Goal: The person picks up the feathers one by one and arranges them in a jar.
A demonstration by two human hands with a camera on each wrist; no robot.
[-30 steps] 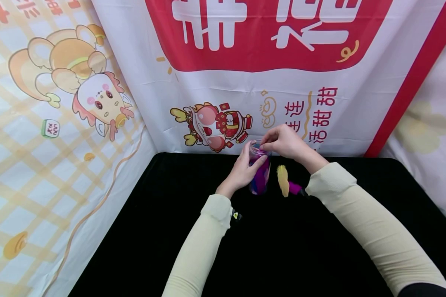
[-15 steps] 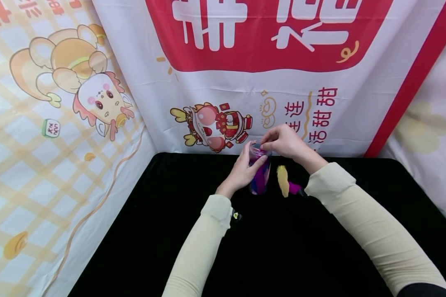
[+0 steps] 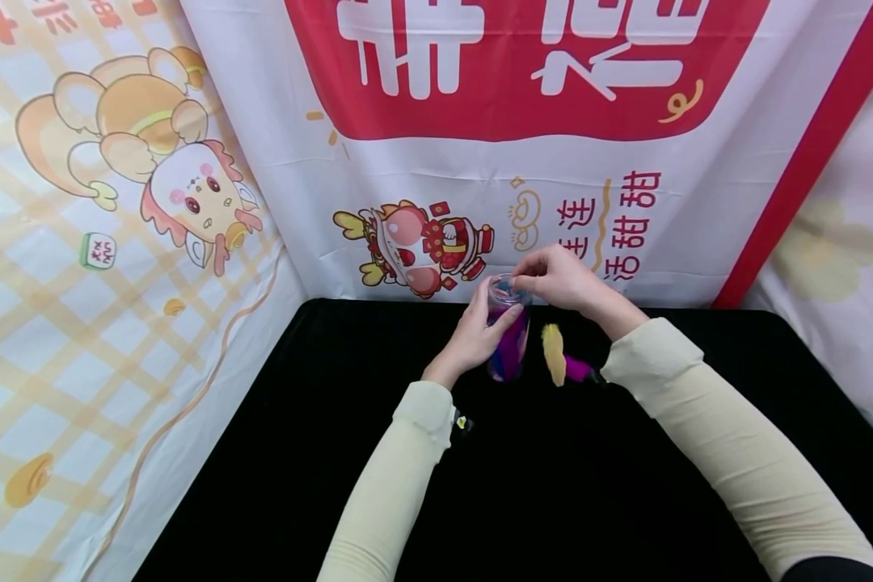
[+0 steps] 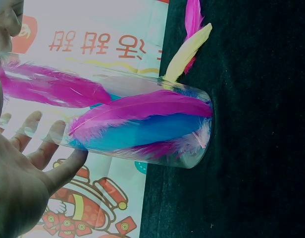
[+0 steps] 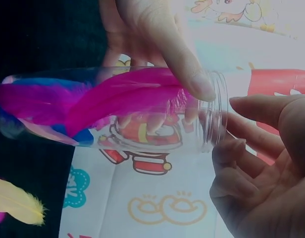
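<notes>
A clear glass jar point(image 5: 218, 111) with a threaded neck holds several feathers. In the left wrist view a magenta feather point(image 4: 53, 89) reaches up toward the neck, above another magenta feather point(image 4: 142, 110) and a blue feather point(image 4: 152, 131). My left hand point(image 3: 473, 333) grips the jar near its top, thumb across the front. At the mouth is my right hand point(image 3: 560, 279), its thumb and fingers point(image 5: 229, 148) apart around the rim with no feather between them. A yellow feather point(image 3: 554, 356) lies on the black table beside the jar, over a magenta feather point(image 3: 576, 369).
The black cloth-covered table point(image 3: 538, 485) ends at a white and red printed backdrop point(image 3: 407, 170) just behind the jar. A patterned cloth wall point(image 3: 116, 323) stands at the left. A small dark object with a yellow-green mark point(image 3: 462, 423) shows beside the left cuff.
The magenta tip that showed at my right fingertips is gone from the jar's mouth, and the right hand has shifted very slightly. The left hand and the table feathers have not moved.
</notes>
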